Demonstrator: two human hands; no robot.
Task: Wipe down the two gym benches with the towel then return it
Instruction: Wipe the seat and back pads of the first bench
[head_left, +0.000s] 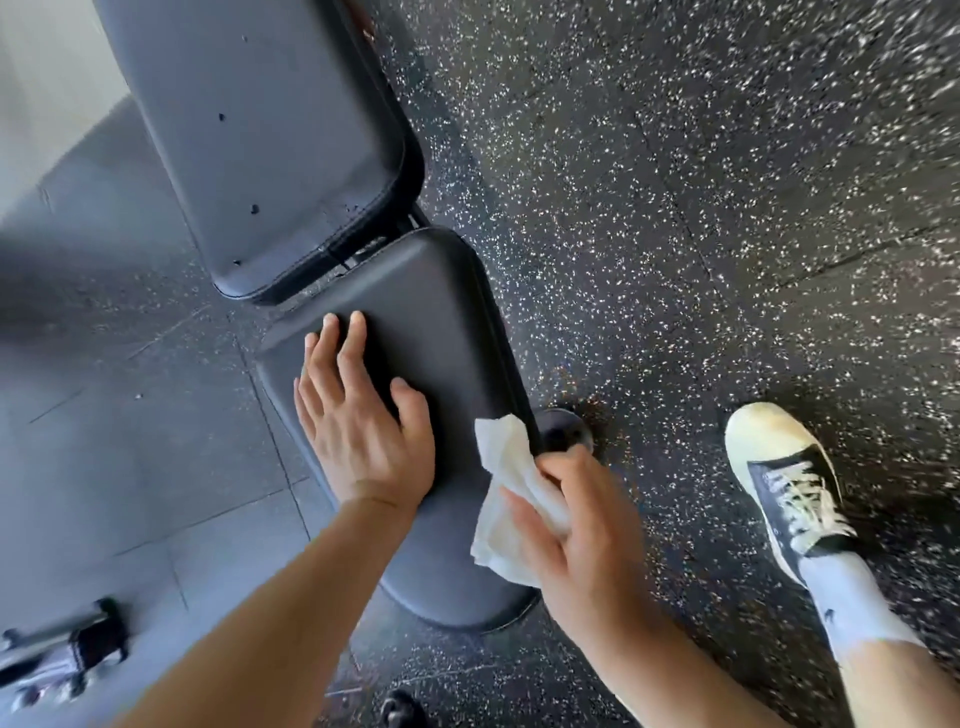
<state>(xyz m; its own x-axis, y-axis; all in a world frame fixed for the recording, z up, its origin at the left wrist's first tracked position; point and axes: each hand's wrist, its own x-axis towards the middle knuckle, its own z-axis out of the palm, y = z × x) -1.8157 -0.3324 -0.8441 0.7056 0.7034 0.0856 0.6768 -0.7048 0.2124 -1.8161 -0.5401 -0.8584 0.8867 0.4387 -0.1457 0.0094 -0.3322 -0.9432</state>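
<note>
Left hand (358, 421) flat on grey bench seat pad (441, 322), right hand (576, 525) beside it gripping white towel (506, 499), speckled black rubber floor (675, 182) right of both hands

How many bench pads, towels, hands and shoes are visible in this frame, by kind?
Bench pads: 2, the back pad and the seat pad
Towels: 1, the white towel
Hands: 2, the left hand and the right hand
Shoes: 1, the shoe
Total: 6
</note>
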